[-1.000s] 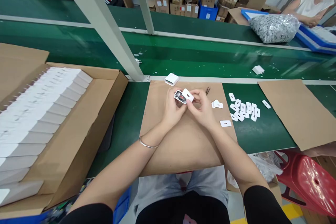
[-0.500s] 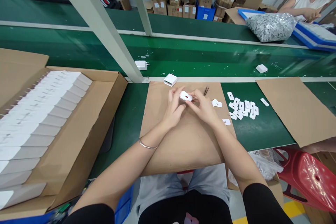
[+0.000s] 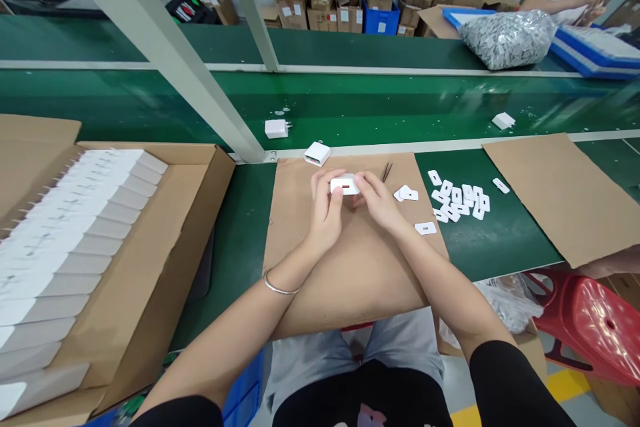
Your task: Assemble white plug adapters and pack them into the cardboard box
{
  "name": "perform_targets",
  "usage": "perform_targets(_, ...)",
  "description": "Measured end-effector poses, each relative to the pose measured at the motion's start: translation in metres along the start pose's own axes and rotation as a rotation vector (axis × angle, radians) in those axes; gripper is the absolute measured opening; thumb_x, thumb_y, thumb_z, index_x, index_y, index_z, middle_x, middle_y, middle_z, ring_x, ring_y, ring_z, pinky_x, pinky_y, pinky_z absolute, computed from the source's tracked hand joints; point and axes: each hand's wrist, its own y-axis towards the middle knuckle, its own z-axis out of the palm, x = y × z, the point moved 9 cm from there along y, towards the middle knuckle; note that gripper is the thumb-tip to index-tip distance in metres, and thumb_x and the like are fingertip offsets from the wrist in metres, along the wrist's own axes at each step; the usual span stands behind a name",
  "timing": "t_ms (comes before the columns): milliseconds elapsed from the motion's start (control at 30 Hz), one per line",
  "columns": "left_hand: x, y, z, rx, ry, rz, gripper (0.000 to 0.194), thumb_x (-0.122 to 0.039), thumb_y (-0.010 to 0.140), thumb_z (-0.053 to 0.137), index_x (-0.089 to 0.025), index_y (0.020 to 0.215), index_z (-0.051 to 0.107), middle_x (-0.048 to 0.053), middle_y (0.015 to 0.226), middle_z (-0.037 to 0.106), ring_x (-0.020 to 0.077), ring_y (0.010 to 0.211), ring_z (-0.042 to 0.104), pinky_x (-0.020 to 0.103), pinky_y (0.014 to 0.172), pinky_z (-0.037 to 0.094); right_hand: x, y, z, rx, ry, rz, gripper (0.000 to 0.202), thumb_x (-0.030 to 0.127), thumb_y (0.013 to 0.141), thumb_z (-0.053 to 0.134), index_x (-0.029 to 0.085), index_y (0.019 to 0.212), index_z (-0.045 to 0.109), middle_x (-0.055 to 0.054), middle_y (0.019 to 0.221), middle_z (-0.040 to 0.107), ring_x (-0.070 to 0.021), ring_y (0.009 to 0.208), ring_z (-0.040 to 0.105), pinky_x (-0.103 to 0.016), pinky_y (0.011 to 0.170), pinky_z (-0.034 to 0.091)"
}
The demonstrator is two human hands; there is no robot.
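Note:
Between my hands is a white charger (image 3: 344,184), its end face with a dark reddish slot turned toward me. My left hand (image 3: 326,210) is closed around its left side, thumb on the near edge. The fingers of my right hand (image 3: 379,199) are closed on its right end. Just beyond, another white charger (image 3: 317,153) with an uncovered end lies at the top edge of the cardboard sheet (image 3: 345,280). Tweezers (image 3: 387,171) rest right of my hands. A few white end plates (image 3: 425,228) lie close to my right forearm.
Several more end plates (image 3: 463,199) are heaped on the green table (image 3: 510,240). Two chargers with prongs, one left (image 3: 277,129) and one right (image 3: 503,121), sit on the belt beyond. An open carton (image 3: 165,267) of white chargers stands left, beside a slanted metal post (image 3: 195,73). A co-worker sits far right.
The charger in my hands has turned so its slotted face is level and faces me more squarely. My left thumb has moved onto its edge. The camera view has shifted slightly.

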Motion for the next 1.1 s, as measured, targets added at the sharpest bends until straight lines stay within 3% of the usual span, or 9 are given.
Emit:
perform_targets(67,-0.002,-0.001,0.002,0.019,0.015,0.012,0.043,-0.056,0.105,0.038,-0.027,0.128,0.06,0.011,0.128,0.053,0.025,0.129,0.051,0.044,0.112,0.046,0.003,-0.001,0.004,0.042,0.041,0.003,0.046,0.071,0.092,0.055,0.025,0.092,0.057,0.002,0.075,0.064,-0.0139,0.065,0.062,-0.028,0.064,0.055)
perform_targets(233,0.011,0.001,0.008,0.109,0.035,-0.066,0.051,-0.06,0.105,0.032,-0.029,0.13,0.063,0.011,0.131,0.056,0.0253,0.134,0.047,0.044,0.116,0.044,0.017,-0.005,-0.009,-0.044,-0.128,-0.11,0.043,0.067,0.095,0.055,0.025,0.092,0.057,0.004,0.073,0.063,-0.0141,0.064,0.063,-0.028,0.064,0.049)
perform_targets(367,0.02,0.004,0.015,0.218,-0.057,-0.108,0.052,-0.06,0.105,0.032,-0.026,0.133,0.06,0.01,0.133,0.063,0.0238,0.123,0.059,0.041,0.106,0.05,0.018,-0.005,-0.012,-0.057,-0.233,-0.145,0.043,0.066,0.098,0.049,0.025,0.092,0.059,0.004,0.072,0.064,-0.0151,0.067,0.063,-0.03,0.067,0.047)
perform_targets(533,0.021,0.005,0.013,0.171,-0.108,-0.1,0.047,-0.058,0.104,0.042,-0.022,0.125,0.063,0.011,0.123,0.069,0.0214,0.107,0.067,0.034,0.09,0.055,0.012,-0.005,-0.009,-0.068,-0.163,-0.086,0.039,0.065,0.097,0.051,0.026,0.098,0.052,0.006,0.069,0.063,-0.015,0.062,0.061,-0.03,0.065,0.048)
perform_targets(633,0.016,0.006,0.013,0.154,-0.117,-0.069,0.045,-0.057,0.104,0.044,-0.022,0.122,0.064,0.01,0.12,0.071,0.0213,0.107,0.068,0.034,0.092,0.055,0.011,-0.005,-0.006,-0.061,-0.111,-0.083,0.04,0.066,0.097,0.051,0.027,0.105,0.053,0.006,0.07,0.061,-0.0144,0.061,0.059,-0.029,0.062,0.047)
perform_targets(933,0.007,0.008,0.006,0.143,-0.132,-0.063,0.045,-0.058,0.103,0.046,-0.02,0.115,0.067,0.01,0.118,0.072,0.0208,0.106,0.067,0.033,0.091,0.053,0.012,-0.006,-0.005,-0.064,-0.105,-0.157,0.041,0.065,0.095,0.056,0.024,0.099,0.057,0.003,0.08,0.062,-0.0123,0.063,0.053,-0.027,0.06,0.043)
perform_targets(1100,0.015,0.007,0.005,0.173,-0.136,-0.122,0.047,-0.06,0.103,0.042,-0.021,0.112,0.065,0.007,0.105,0.07,0.0157,0.078,0.061,0.03,0.074,0.051,0.011,-0.006,0.005,-0.014,-0.018,-0.101,0.046,0.071,0.093,0.054,0.025,0.096,0.055,0.004,0.075,0.063,-0.0134,0.061,0.057,-0.028,0.061,0.047)
